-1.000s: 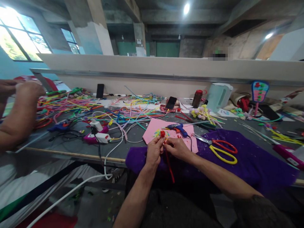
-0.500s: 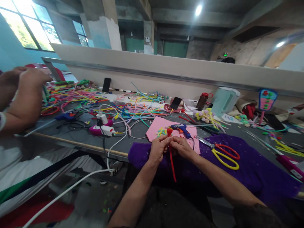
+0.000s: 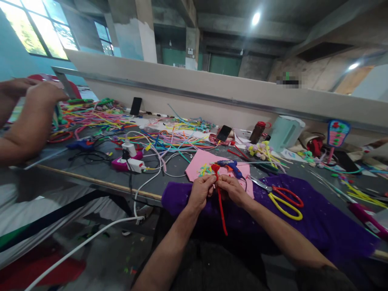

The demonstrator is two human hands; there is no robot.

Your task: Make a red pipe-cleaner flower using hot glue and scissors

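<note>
pinching a red pipe cleaner (image 3: 220, 198) between both hands, right at the near edge of the table (image 3: 91, 171). left hand (image 3: 202, 190) is curled closed around the stem from the left, fingers folded in, thumb up near the top. right hand (image 3: 232, 189) closes on the same stem from the other side, fingertips meeting the left hand's, so the two hands touch around it. the top of the pipe cleaner pokes up above the knuckles in a small bent red tip, and the long tail hangs straight down below the hands, over the purple cloth (image 3: 318, 218) that drapes the table edge.

just beyond the hands lies a pink sheet (image 3: 201, 161), with a blue glue gun (image 3: 228, 165) resting on it. to the right, on the purple cloth, scissors with red and yellow handles (image 3: 283, 198), blades pointing toward the glue gun. farther back, a tangle of coloured pipe cleaners (image 3: 172, 141), a phone (image 3: 223, 132) propped up, a brown bottle with a red cap (image 3: 258, 131). far left, another person's hands (image 3: 33, 97) are raised over the table, well apart from this work.
</note>
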